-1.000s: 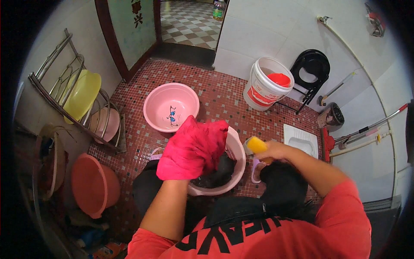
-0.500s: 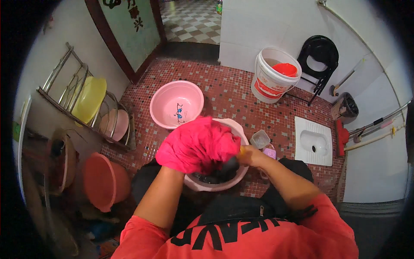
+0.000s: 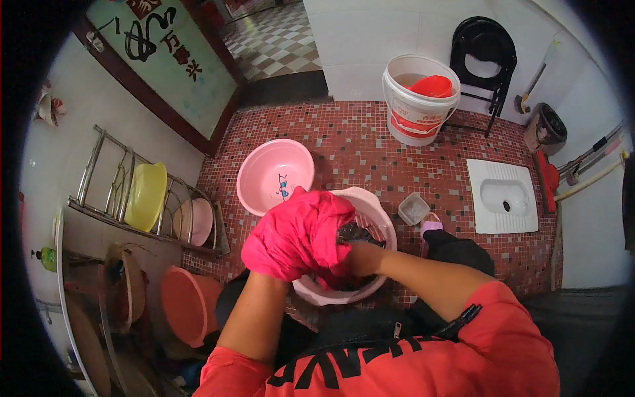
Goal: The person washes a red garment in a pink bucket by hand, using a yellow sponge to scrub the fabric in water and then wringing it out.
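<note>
A bunched, bright pink garment [image 3: 297,231] is raised over the near left side of a pale pink basin [image 3: 387,228]. It covers my left hand, so only the wrist [image 3: 270,281] and forearm show; the cloth is gathered about that hand. My right hand [image 3: 364,258] presses in at the garment's right edge, low over the basin. Its fingers are hidden by the folds, and I cannot see what they grasp. Dark, wet-looking cloth [image 3: 357,233] lies in the basin beside the garment.
Past the garment stands a second pink basin [image 3: 278,162]. A white bucket [image 3: 417,112] holding a red scoop [image 3: 431,86] is near a folding chair [image 3: 483,59]. At right is a squat toilet [image 3: 503,198]; at left, a metal rack [image 3: 112,212] and orange bucket [image 3: 188,304].
The right hand has come leftward and down against the pink garment. A yellow bit visible near its fingers is now hidden. The whole view has shifted and turned slightly.
</note>
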`<action>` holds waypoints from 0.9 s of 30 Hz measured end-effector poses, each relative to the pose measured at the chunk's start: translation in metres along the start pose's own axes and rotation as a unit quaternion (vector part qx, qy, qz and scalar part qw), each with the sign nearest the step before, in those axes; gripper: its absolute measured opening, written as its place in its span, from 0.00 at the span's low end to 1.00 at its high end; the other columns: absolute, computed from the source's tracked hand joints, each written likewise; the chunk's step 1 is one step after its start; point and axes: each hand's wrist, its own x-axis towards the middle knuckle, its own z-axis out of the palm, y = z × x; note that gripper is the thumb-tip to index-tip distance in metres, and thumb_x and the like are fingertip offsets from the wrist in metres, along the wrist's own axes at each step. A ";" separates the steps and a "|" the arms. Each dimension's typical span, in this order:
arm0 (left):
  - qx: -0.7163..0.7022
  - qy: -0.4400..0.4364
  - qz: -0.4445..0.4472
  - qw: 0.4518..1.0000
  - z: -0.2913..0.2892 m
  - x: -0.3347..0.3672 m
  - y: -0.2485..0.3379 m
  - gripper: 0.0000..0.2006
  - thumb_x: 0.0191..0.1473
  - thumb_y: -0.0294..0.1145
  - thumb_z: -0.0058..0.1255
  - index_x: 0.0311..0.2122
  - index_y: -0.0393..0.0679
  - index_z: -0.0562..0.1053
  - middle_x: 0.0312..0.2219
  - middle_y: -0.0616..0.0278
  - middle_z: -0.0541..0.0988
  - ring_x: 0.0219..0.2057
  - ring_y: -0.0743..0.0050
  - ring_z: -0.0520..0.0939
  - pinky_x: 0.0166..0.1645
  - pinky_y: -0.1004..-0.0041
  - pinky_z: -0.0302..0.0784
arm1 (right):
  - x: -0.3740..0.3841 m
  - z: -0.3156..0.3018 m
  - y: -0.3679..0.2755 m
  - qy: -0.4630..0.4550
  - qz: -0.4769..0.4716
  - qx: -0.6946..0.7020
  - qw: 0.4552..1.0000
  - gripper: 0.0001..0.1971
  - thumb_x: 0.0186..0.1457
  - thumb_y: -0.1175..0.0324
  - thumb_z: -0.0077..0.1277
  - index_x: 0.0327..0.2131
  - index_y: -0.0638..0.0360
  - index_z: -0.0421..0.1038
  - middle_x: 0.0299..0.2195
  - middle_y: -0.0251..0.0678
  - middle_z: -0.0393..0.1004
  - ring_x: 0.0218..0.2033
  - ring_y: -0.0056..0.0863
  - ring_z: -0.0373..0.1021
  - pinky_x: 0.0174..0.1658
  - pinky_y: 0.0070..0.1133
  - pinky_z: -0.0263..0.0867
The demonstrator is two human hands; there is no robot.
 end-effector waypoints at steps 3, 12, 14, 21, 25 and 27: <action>-0.123 -0.040 -0.009 0.992 0.015 -0.005 0.010 0.13 0.49 0.37 0.44 0.40 0.46 0.67 0.36 0.57 0.73 0.41 0.62 0.72 0.49 0.70 0.64 | -0.009 -0.036 -0.020 0.040 0.162 0.449 0.878 0.18 0.43 0.72 0.48 0.42 0.60 0.68 0.38 0.39 0.71 0.37 0.30 0.68 0.40 0.25 0.64; -0.242 0.117 -0.057 0.962 0.006 -0.009 0.027 0.28 0.27 0.39 0.62 0.41 0.49 0.69 0.36 0.56 0.73 0.41 0.55 0.72 0.47 0.68 0.66 | 0.001 -0.029 -0.002 0.165 0.071 0.777 0.603 0.21 0.37 0.80 0.45 0.41 0.59 0.66 0.38 0.36 0.71 0.38 0.28 0.69 0.42 0.26 0.65; -0.246 0.147 -0.059 0.956 0.012 -0.018 0.020 0.29 0.26 0.39 0.61 0.41 0.50 0.69 0.37 0.56 0.73 0.41 0.54 0.71 0.47 0.67 0.66 | 0.003 -0.032 -0.015 0.160 0.048 0.801 0.574 0.21 0.37 0.79 0.46 0.41 0.60 0.65 0.36 0.34 0.71 0.36 0.28 0.69 0.42 0.26 0.65; -0.136 0.042 -0.130 0.981 0.048 -0.030 -0.008 0.26 0.33 0.43 0.57 0.43 0.50 0.69 0.39 0.59 0.73 0.44 0.57 0.70 0.52 0.68 0.61 | -0.003 -0.063 -0.034 0.158 0.004 0.834 0.529 0.18 0.36 0.79 0.48 0.38 0.60 0.66 0.31 0.33 0.71 0.31 0.27 0.69 0.38 0.25 0.66; -0.083 0.099 -0.072 0.989 0.102 -0.031 -0.026 0.16 0.43 0.40 0.50 0.39 0.48 0.69 0.32 0.60 0.73 0.38 0.62 0.73 0.44 0.69 0.65 | 0.007 -0.058 -0.059 0.166 0.039 0.558 0.812 0.17 0.40 0.77 0.47 0.39 0.62 0.65 0.32 0.36 0.71 0.32 0.25 0.69 0.36 0.21 0.65; -0.076 0.124 -0.023 0.989 0.145 -0.031 -0.029 0.11 0.48 0.39 0.47 0.36 0.46 0.69 0.26 0.61 0.73 0.31 0.66 0.74 0.36 0.70 0.69 | 0.017 -0.044 -0.077 0.145 0.030 0.107 0.983 0.11 0.39 0.75 0.47 0.32 0.62 0.69 0.29 0.40 0.70 0.31 0.34 0.69 0.35 0.27 0.65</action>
